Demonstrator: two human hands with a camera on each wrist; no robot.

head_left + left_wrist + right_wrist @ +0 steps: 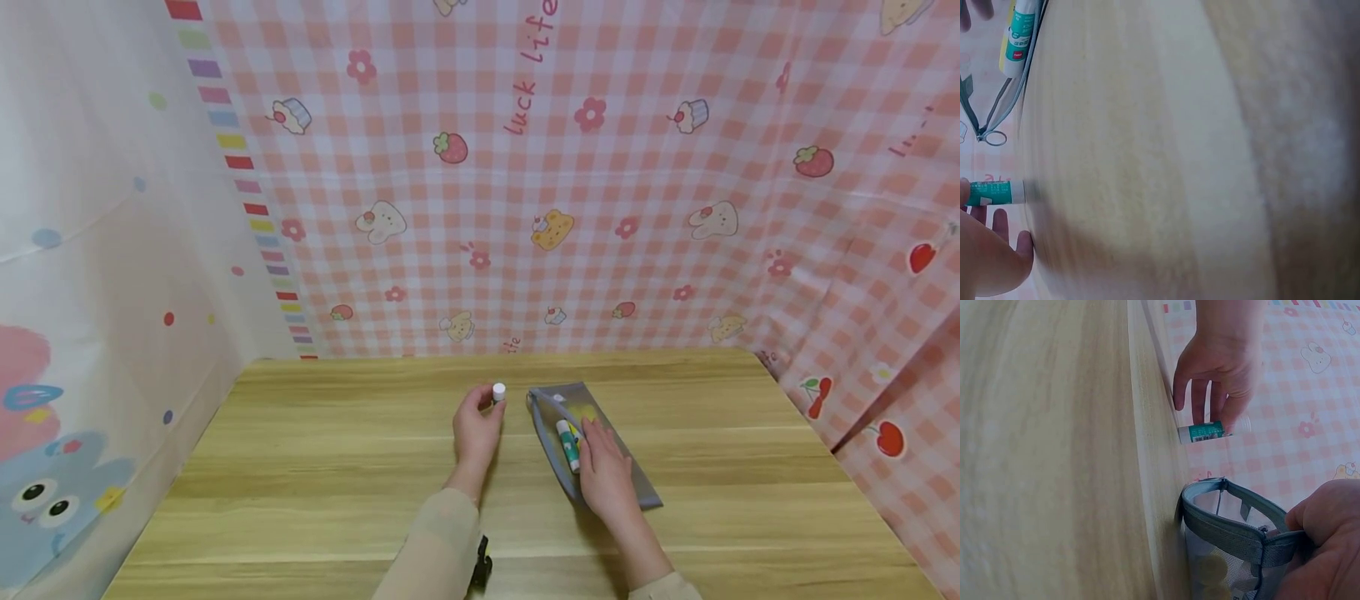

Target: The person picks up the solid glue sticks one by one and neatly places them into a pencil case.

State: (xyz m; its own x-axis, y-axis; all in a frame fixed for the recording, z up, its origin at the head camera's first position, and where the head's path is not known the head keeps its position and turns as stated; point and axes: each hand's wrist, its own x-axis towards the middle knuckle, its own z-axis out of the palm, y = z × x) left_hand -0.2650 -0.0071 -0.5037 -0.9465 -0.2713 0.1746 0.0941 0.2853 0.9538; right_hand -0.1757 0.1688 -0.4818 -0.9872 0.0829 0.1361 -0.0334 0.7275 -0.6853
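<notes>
Near the middle of the table, my left hand (477,425) pinches a green glue stick with a white cap (994,193), held upright with its base at or near the tabletop. To its right lies a grey mesh zipper pouch (1222,534), its mouth gaping toward the left hand. My right hand (606,471) grips the pouch's rim, thumb on the edge; its other fingers are partly hidden. A second green glue stick (567,446) shows at the pouch's mouth, beside something yellow (585,412) seen through the mesh.
A small black object with a yellow bit (482,567) lies by the left forearm, partly covered by the sleeve. The wooden table (315,467) ends at the back against a pink checked curtain (480,192). A white printed curtain (112,208) hangs at the left.
</notes>
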